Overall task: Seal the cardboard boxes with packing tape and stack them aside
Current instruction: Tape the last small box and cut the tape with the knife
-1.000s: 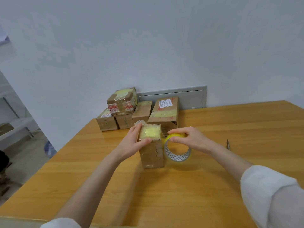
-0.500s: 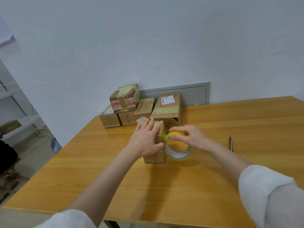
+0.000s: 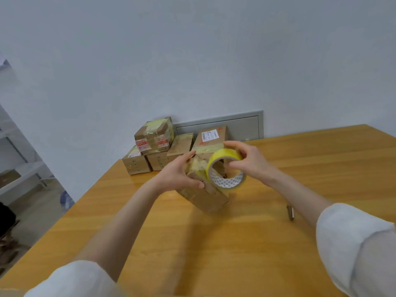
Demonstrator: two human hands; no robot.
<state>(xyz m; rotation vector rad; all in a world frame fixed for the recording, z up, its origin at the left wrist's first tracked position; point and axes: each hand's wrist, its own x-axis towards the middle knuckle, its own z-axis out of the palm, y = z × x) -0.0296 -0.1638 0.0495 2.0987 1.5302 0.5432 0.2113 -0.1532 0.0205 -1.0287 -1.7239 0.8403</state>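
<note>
- Nearest the wearer, two white sleeves come in from the bottom edge, the left sleeve (image 3: 70,279) low in the corner and the right sleeve (image 3: 353,243) further up; both forearms are bare beyond them.
- The wooden table (image 3: 214,254) spreads out under both arms.
- A small, slim metal object (image 3: 290,212) lies on the table just beside the right forearm; it is too blurred to tell what it is.
- The cardboard box (image 3: 205,198) being sealed is in the middle of the table between the hands. It is tilted over, lower corner towards the wearer. I cannot tell if that corner touches the table.
- The left hand (image 3: 182,174) grips the raised end of the box, fingers curled over it and thumb along the near side.
- The right hand (image 3: 250,161) holds the yellow tape roll (image 3: 225,170), fingers bent over the top of the ring and thumb inside the core. The roll stands on edge, right against the box's right side.
- Yellowish tape shows on the box's upper end beside the roll, though it is blurred.
- Further back, a pile of taped boxes (image 3: 157,144) sits at the table's far left edge, one stacked on two others.
- A labelled box (image 3: 211,137) stands just right of the pile, behind the hands.
- A grey panel (image 3: 242,127) is set low in the pale wall (image 3: 192,61) behind them.
- Off to the left, beyond the table, is a pale shelf (image 3: 21,179).
</note>
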